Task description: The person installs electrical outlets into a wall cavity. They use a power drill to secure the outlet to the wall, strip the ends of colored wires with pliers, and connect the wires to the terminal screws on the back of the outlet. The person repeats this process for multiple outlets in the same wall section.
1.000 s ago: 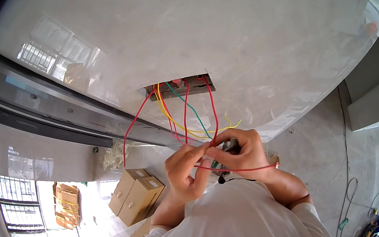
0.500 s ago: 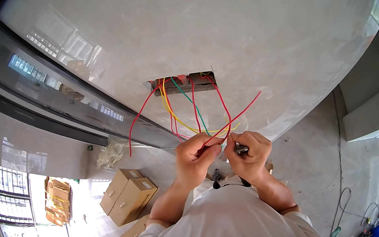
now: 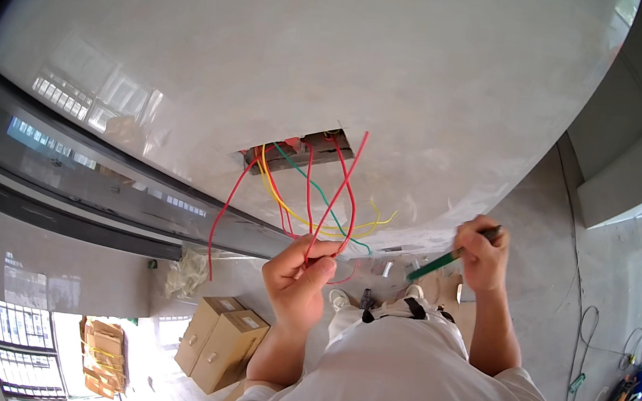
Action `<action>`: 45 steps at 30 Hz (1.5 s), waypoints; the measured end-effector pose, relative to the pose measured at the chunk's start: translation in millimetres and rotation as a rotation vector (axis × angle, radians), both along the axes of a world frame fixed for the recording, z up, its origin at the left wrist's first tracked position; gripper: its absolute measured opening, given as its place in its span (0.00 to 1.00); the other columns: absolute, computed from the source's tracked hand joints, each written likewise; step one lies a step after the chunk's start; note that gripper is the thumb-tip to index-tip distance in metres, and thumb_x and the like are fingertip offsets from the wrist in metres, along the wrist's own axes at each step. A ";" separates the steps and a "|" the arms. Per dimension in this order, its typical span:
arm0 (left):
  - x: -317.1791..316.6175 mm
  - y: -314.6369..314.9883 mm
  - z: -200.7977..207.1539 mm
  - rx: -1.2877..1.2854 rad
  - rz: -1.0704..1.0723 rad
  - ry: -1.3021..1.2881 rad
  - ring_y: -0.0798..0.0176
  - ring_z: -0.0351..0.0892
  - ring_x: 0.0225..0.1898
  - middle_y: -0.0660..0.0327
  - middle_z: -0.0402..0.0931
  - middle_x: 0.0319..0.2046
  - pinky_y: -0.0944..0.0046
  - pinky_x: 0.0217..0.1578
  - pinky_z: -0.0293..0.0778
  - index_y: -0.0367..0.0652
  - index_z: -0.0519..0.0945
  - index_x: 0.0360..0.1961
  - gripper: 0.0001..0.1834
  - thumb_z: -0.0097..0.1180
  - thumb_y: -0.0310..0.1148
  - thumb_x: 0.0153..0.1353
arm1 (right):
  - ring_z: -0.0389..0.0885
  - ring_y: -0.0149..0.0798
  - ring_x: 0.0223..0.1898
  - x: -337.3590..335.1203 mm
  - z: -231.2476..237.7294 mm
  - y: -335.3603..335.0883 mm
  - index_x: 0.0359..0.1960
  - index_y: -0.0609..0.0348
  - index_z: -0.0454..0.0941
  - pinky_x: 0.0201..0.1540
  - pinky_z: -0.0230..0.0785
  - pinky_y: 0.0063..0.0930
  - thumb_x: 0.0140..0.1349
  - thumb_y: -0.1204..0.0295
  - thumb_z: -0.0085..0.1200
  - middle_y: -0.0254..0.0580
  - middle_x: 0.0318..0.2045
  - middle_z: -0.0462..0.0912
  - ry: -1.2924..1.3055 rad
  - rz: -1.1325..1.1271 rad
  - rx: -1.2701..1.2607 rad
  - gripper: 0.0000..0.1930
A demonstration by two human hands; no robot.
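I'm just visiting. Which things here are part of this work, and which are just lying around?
Part of the work:
- red wires, pinched in the left hand
- green tool, in the right hand
- yellow wires and green wire, from the wall opening

Just around:
- cardboard boxes
- flattened cardboard
- crumpled plastic

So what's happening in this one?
A person's left hand pinches red wire in front of a rectangular wall cutout. Yellow wires, a green wire and more red strands come out of it too. The right hand, off to the side, grips a green-handled tool, clear of the wires.
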State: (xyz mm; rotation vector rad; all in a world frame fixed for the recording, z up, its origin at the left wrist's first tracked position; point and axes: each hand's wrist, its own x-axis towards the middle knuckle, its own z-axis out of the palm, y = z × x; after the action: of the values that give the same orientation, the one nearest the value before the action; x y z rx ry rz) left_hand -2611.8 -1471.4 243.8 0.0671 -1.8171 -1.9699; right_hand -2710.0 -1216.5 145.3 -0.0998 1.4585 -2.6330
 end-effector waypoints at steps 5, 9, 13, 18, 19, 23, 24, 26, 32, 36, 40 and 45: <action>-2.6 6.5 7.2 0.016 0.019 -0.038 0.74 0.68 0.24 0.59 0.78 0.26 0.74 0.27 0.60 0.24 0.82 0.46 0.15 0.58 0.21 0.57 | 0.63 0.24 0.19 11.9 2.1 -68.3 0.36 0.66 0.80 0.22 0.52 0.25 0.61 0.73 0.55 0.32 0.19 0.72 -0.043 0.583 -0.314 0.08; -1.3 7.9 4.7 -0.012 0.044 -0.013 0.73 0.71 0.26 0.59 0.78 0.27 0.74 0.27 0.61 0.27 0.79 0.53 0.20 0.57 0.20 0.58 | 0.61 0.21 0.21 19.7 50.9 -104.6 0.38 0.64 0.83 0.22 0.48 0.22 0.63 0.75 0.62 0.29 0.28 0.75 -0.082 0.685 -0.281 0.06; 1.5 3.7 -0.8 -0.001 0.022 -0.016 0.72 0.74 0.28 0.59 0.80 0.29 0.74 0.27 0.62 0.29 0.79 0.52 0.18 0.57 0.19 0.60 | 0.67 0.22 0.24 12.3 48.5 -117.7 0.37 0.64 0.85 0.24 0.54 0.22 0.60 0.76 0.64 0.33 0.36 0.80 -0.073 0.626 -0.289 0.06; 3.8 6.4 1.6 0.051 0.010 -0.053 0.72 0.74 0.28 0.58 0.80 0.31 0.75 0.26 0.61 0.29 0.79 0.52 0.16 0.57 0.19 0.61 | 0.68 0.21 0.26 14.9 45.8 -124.0 0.35 0.65 0.85 0.24 0.53 0.21 0.60 0.80 0.63 0.30 0.35 0.79 0.007 0.551 -0.293 0.03; 3.1 7.4 0.6 0.065 0.005 -0.057 0.72 0.74 0.28 0.58 0.81 0.31 0.75 0.26 0.60 0.29 0.79 0.52 0.16 0.57 0.20 0.62 | 0.69 0.21 0.27 14.7 44.2 -124.9 0.35 0.65 0.85 0.25 0.54 0.21 0.59 0.81 0.63 0.31 0.35 0.79 0.034 0.534 -0.301 0.03; -0.7 13.1 -2.6 0.131 -0.012 -0.048 0.74 0.74 0.27 0.57 0.81 0.30 0.77 0.23 0.57 0.29 0.78 0.51 0.16 0.58 0.20 0.62 | 0.71 0.22 0.29 14.8 38.6 -128.4 0.34 0.66 0.84 0.27 0.57 0.20 0.58 0.84 0.61 0.32 0.37 0.79 0.158 0.419 -0.294 0.04; -1.5 14.7 1.1 0.142 -0.021 -0.062 0.74 0.74 0.26 0.57 0.81 0.30 0.77 0.23 0.56 0.29 0.78 0.51 0.16 0.57 0.19 0.62 | 0.71 0.23 0.29 14.5 38.2 -129.2 0.34 0.66 0.83 0.28 0.58 0.19 0.58 0.85 0.60 0.32 0.38 0.79 0.194 0.379 -0.281 0.04; -4.0 16.0 2.9 0.171 -0.037 -0.084 0.75 0.73 0.26 0.57 0.81 0.30 0.77 0.22 0.55 0.29 0.78 0.50 0.15 0.57 0.19 0.61 | 0.72 0.23 0.30 15.6 40.5 -130.4 0.33 0.65 0.82 0.29 0.60 0.20 0.58 0.86 0.58 0.32 0.37 0.78 0.251 0.307 -0.251 0.04; -3.5 14.2 6.2 0.152 -0.044 -0.094 0.75 0.73 0.25 0.58 0.80 0.29 0.77 0.22 0.55 0.29 0.79 0.49 0.15 0.57 0.19 0.61 | 0.76 0.33 0.27 2.8 41.2 -124.2 0.31 0.63 0.80 0.29 0.67 0.25 0.51 0.87 0.55 0.38 0.33 0.78 0.663 -0.075 0.342 0.08; 2.3 0.4 4.4 0.029 -0.037 -0.097 0.73 0.76 0.31 0.59 0.81 0.32 0.74 0.30 0.68 0.28 0.81 0.50 0.14 0.60 0.18 0.62 | 0.79 0.45 0.25 -11.8 30.3 -85.3 0.33 0.61 0.81 0.29 0.71 0.31 0.46 0.86 0.55 0.43 0.31 0.79 0.726 -0.091 0.767 0.12; 7.3 -8.2 1.3 -0.030 -0.076 -0.152 0.75 0.77 0.34 0.61 0.82 0.33 0.74 0.34 0.71 0.28 0.81 0.50 0.14 0.60 0.17 0.63 | 0.76 0.36 0.18 -6.2 -4.5 -17.0 0.32 0.64 0.84 0.26 0.68 0.29 0.57 0.78 0.61 0.43 0.19 0.79 0.439 -0.138 1.060 0.03; 3.4 -3.4 6.6 -0.096 -0.123 -0.181 0.77 0.75 0.33 0.63 0.81 0.33 0.76 0.33 0.69 0.29 0.82 0.48 0.11 0.59 0.18 0.65 | 0.65 0.24 0.16 31.2 -50.2 43.6 0.28 0.65 0.83 0.19 0.54 0.27 0.61 0.68 0.65 0.36 0.18 0.80 -0.478 0.095 0.511 0.11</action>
State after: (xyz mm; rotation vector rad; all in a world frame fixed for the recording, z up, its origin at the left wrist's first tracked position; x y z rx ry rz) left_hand -2608.3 -1474.8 250.4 0.1090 -2.0748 -2.0125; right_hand -2678.7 -1172.9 95.1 0.4608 1.8085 -1.9397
